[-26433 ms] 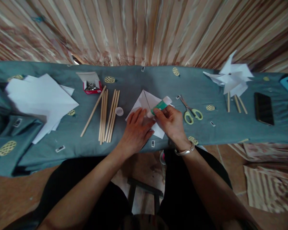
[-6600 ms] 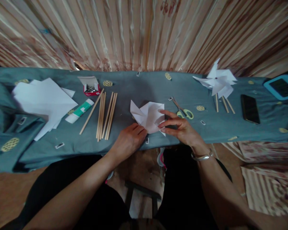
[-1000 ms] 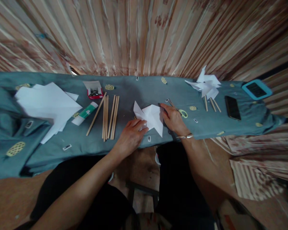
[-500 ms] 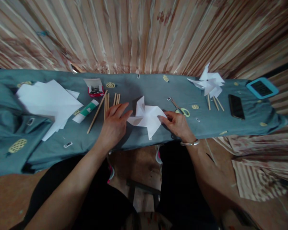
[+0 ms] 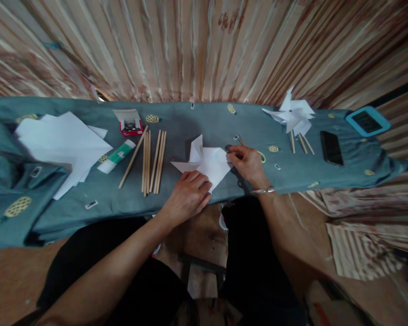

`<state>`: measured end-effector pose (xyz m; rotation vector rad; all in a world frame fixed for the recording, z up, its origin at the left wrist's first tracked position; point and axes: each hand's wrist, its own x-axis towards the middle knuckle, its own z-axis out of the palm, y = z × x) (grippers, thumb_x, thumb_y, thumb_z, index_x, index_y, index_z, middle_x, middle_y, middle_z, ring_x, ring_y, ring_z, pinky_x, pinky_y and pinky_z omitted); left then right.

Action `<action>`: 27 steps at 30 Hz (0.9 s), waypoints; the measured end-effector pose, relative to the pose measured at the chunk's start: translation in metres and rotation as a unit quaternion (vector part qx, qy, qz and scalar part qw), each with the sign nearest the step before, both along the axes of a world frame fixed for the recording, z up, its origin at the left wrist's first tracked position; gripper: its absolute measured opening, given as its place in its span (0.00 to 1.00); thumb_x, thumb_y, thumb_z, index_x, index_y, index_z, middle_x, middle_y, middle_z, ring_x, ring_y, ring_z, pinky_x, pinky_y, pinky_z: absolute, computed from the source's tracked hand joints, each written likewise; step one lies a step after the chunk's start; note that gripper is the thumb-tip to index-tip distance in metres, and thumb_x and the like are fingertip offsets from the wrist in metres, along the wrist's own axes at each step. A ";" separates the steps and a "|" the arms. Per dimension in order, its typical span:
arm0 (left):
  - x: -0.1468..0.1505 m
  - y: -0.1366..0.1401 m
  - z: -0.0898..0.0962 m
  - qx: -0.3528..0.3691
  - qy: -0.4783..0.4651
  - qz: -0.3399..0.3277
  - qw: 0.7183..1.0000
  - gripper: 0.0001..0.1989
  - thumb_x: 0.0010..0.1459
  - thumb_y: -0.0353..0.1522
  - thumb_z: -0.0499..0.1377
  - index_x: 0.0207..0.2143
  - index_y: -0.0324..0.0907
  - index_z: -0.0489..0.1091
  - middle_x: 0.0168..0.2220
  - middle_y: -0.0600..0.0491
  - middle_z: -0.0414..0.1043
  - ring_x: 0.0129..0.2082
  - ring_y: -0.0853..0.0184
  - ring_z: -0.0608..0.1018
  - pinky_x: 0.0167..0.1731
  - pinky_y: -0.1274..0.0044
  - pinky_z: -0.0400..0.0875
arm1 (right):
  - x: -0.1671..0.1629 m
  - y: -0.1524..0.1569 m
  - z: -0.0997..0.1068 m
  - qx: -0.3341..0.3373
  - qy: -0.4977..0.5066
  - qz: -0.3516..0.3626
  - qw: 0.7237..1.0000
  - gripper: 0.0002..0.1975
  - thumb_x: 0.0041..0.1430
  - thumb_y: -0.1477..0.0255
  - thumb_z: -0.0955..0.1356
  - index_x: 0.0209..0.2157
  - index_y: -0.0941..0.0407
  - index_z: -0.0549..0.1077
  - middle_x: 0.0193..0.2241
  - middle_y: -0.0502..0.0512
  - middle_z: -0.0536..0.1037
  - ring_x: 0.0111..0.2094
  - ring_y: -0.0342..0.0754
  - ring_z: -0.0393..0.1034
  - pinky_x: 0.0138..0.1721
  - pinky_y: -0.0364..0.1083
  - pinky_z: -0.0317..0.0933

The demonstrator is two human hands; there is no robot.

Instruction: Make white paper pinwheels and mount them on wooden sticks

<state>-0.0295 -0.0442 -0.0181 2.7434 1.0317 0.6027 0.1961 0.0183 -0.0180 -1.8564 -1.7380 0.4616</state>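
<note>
A white paper pinwheel (image 5: 213, 162) lies on the cloth-covered table between my hands, its blades partly folded up. My left hand (image 5: 189, 194) is closed at its near edge, fingers curled over the lower blade and hiding part of it. At the right, my right hand (image 5: 247, 164) pinches another blade between thumb and finger. Partly behind my right hand are scissors (image 5: 261, 156) with light green handles. Left of the pinwheel lie several wooden sticks (image 5: 159, 160), side by side.
At the left are white paper sheets (image 5: 66, 142), a green-and-white glue stick (image 5: 117, 156) and an open red box (image 5: 131, 127) of small metal pieces. Toward the right lie finished pinwheels (image 5: 294, 113) on sticks, a dark phone (image 5: 332, 148) and a blue-framed tablet (image 5: 367, 121). A pleated curtain (image 5: 190, 50) hangs behind.
My left hand has moved right and nearer from beside the sticks onto the pinwheel's lower blade, uncovering the sticks. My right hand stays at the right blade, slightly farther up.
</note>
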 end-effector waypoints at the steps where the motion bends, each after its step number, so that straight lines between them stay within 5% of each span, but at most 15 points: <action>1: -0.001 0.000 0.001 0.003 -0.005 0.000 1.000 0.05 0.63 0.31 0.59 0.39 0.39 0.73 0.40 0.47 0.75 0.43 0.57 0.74 0.45 0.66 0.67 | 0.001 0.000 0.001 -0.001 -0.006 -0.013 1.000 0.15 0.55 0.71 0.68 0.44 0.59 0.80 0.32 0.57 0.84 0.34 0.52 0.79 0.38 0.49 0.70; 7: -0.006 0.002 0.003 0.024 -0.014 0.013 1.000 0.09 0.64 0.34 0.59 0.42 0.38 0.73 0.41 0.46 0.76 0.44 0.56 0.74 0.43 0.66 0.67 | 0.005 -0.010 0.009 -0.036 -0.052 -0.078 0.995 0.12 0.53 0.72 0.71 0.39 0.59 0.81 0.32 0.59 0.84 0.36 0.55 0.80 0.40 0.51 0.70; 20: 0.001 0.005 -0.002 0.023 0.024 0.008 0.999 0.07 0.63 0.30 0.57 0.38 0.39 0.75 0.38 0.46 0.76 0.41 0.56 0.73 0.42 0.65 0.64 | 0.015 -0.031 0.009 -0.078 -0.016 -0.001 0.997 0.03 0.50 0.72 0.71 0.28 0.54 0.79 0.24 0.49 0.82 0.27 0.48 0.78 0.30 0.44 0.67; 27: -0.006 0.007 -0.007 0.042 0.037 0.018 0.998 0.09 0.65 0.28 0.55 0.37 0.39 0.76 0.35 0.47 0.77 0.36 0.59 0.74 0.39 0.67 0.65 | 0.022 -0.041 0.013 -0.024 -0.043 0.054 0.997 0.09 0.53 0.73 0.69 0.37 0.54 0.79 0.34 0.54 0.84 0.38 0.53 0.79 0.45 0.53 0.71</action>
